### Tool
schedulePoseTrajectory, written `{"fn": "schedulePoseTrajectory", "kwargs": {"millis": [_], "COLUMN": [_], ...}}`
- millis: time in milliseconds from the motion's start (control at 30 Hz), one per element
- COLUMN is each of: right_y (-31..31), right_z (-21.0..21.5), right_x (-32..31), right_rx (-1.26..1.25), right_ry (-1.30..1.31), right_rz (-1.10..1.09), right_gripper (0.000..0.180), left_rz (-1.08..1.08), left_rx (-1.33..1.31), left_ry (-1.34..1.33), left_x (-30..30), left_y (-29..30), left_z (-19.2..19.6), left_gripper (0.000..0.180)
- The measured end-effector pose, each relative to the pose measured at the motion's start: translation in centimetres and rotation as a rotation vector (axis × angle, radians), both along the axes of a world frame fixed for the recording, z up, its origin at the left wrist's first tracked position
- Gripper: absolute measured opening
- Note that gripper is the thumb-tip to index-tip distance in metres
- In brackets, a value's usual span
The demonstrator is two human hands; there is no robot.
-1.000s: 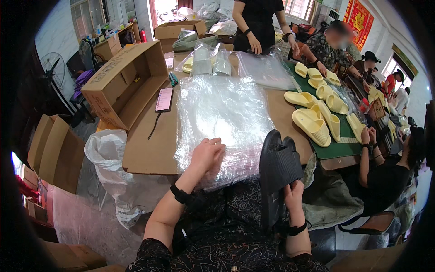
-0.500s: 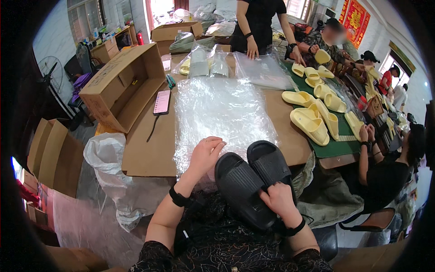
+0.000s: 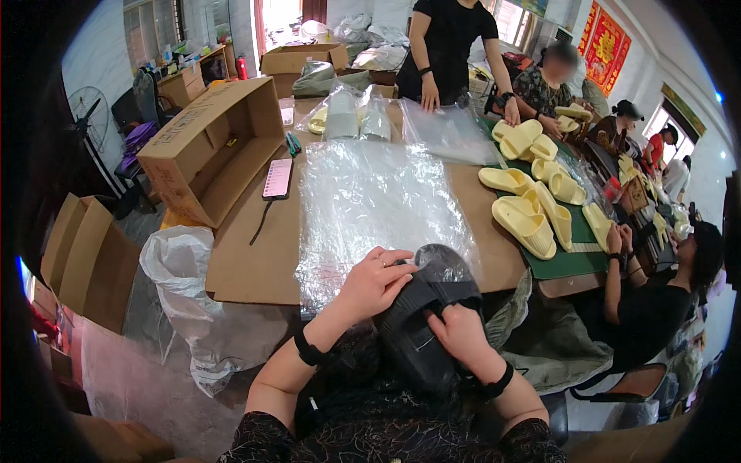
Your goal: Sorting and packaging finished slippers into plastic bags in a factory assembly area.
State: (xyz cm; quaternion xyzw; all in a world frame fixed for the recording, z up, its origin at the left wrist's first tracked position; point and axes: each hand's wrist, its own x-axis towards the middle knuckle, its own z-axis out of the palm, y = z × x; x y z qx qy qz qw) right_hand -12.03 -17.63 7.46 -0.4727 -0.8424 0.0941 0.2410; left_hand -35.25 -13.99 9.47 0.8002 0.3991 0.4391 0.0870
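A pair of black slippers rests stacked against my lap at the table's near edge, toes pointing up into a clear plastic bag. My left hand grips the bag's opening at the upper left of the slippers. My right hand clasps the slippers from the right side, thumb across the strap. A stack of clear plastic bags lies flat on the cardboard-covered table just beyond my hands.
An open cardboard box and a phone lie at the left. Several pale yellow slippers sit on a green mat at the right. A white sack hangs at the table's left. People work at the far and right sides.
The two slippers, held side by side half a second ago, are now stacked together. My left hand has come off the flat bags and holds a bag over the slippers' toes.
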Motion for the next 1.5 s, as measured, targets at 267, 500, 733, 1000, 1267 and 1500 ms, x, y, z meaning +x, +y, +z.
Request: {"fn": "schedulePoseTrajectory", "kwargs": {"millis": [267, 500, 733, 1000, 1267, 1500], "right_y": [5.4, 13.7, 18.6, 6.3, 19.5, 20.8], "right_z": [-0.2, 0.3, -2.0, 3.0, -3.1, -8.0], "right_x": [-3.4, -8.7, -11.6, -4.9, 5.9, 1.8], "right_rx": [-0.017, 0.030, 0.033, -0.338, -0.094, -0.411], "right_ry": [-0.081, -0.055, 0.086, 0.345, 0.755, 0.264], "right_rz": [-0.108, -0.203, -0.354, 0.274, -0.406, -0.452], "right_gripper": [0.032, 0.041, 0.047, 0.043, 0.041, 0.059], "left_rz": [-0.054, -0.186, -0.178, 0.727, 0.609, 0.535], "left_rx": [0.075, -0.043, -0.049, -0.305, -0.679, -0.702], "left_ry": [-0.096, -0.142, -0.129, -0.238, -0.370, -0.361], "left_x": [0.6, 1.0, -1.7, -11.2, -14.6, -12.4], "left_y": [0.7, 0.9, 1.3, 1.9, 7.0, 7.2], "left_z": [0.7, 1.5, 1.4, -3.4, -9.1, -9.9], "left_gripper": [0.017, 0.019, 0.021, 0.068, 0.084, 0.061]}}
